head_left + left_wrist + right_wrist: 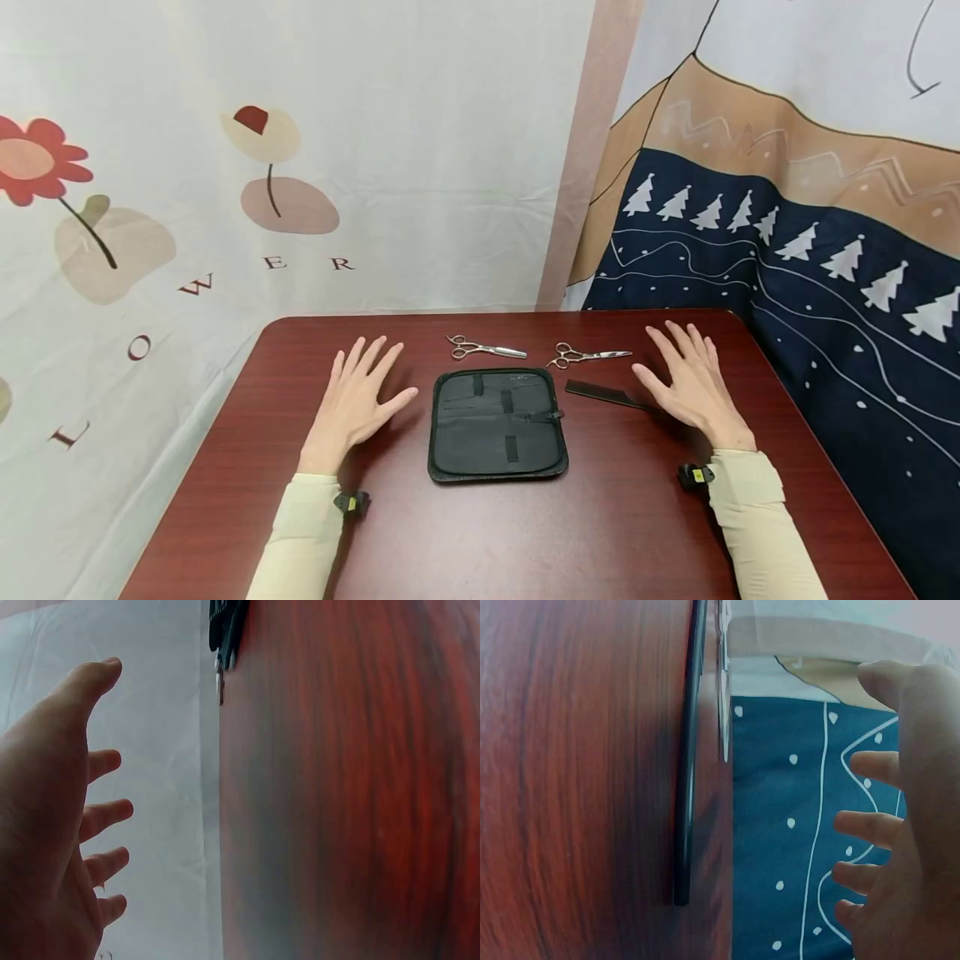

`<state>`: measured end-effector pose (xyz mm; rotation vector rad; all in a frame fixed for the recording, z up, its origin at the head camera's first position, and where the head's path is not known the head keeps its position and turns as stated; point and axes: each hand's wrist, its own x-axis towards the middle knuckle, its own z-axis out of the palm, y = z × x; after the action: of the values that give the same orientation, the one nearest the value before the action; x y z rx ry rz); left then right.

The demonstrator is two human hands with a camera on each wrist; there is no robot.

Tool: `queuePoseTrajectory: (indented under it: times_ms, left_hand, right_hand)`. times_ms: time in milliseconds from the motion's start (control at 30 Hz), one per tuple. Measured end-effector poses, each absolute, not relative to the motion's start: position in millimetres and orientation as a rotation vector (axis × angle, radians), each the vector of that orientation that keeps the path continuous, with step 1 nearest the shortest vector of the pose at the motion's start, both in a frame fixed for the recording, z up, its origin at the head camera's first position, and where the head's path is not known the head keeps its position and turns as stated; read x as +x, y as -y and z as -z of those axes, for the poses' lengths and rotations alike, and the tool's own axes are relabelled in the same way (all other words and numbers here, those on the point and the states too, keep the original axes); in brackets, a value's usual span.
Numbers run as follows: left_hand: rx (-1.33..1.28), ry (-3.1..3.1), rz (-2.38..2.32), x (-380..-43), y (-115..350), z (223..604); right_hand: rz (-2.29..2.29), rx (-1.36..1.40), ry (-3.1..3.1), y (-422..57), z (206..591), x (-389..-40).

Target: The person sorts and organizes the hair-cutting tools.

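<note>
My left hand (352, 404), fingers spread, is over the table to the left of a flat black case (468, 450) and holds nothing. The case lies unfolded, with small straps and slots on its inside. Behind it lie thinning scissors (491, 350), and a second pair of scissors (592, 356) rests to their right. A black comb (600, 392) with a long thin handle lies to the right of the case. Above the handle's end is my right hand (693, 387), its fingers spread and nothing in it. In the right wrist view the comb handle (684, 847) runs below that hand, apart from it.
Everything lies on a dark red wooden table (495, 542) with rounded far corners. A pale curtain (450, 167) with printed flowers hangs behind it. To the right hangs a navy cloth (690, 242) with white trees. Each wrist carries a small black camera (351, 502).
</note>
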<state>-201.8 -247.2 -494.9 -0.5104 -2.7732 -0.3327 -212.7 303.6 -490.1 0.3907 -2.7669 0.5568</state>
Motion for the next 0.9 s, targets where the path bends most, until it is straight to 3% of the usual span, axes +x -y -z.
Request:
queuePoseTrajectory:
  times_ms: [533, 900]
  left_hand:
    - [-0.709, 2.802, 0.307, -193.0, 220.2, 497.8]
    - [-0.810, 2.789, 0.315, -193.6, 200.9, 499.1]
  right_hand:
    - [-0.505, 0.593, 2.772, -278.5, 496.7, -202.1]
    - [-0.434, 0.877, 2.730, -243.5, 501.6, -180.5]
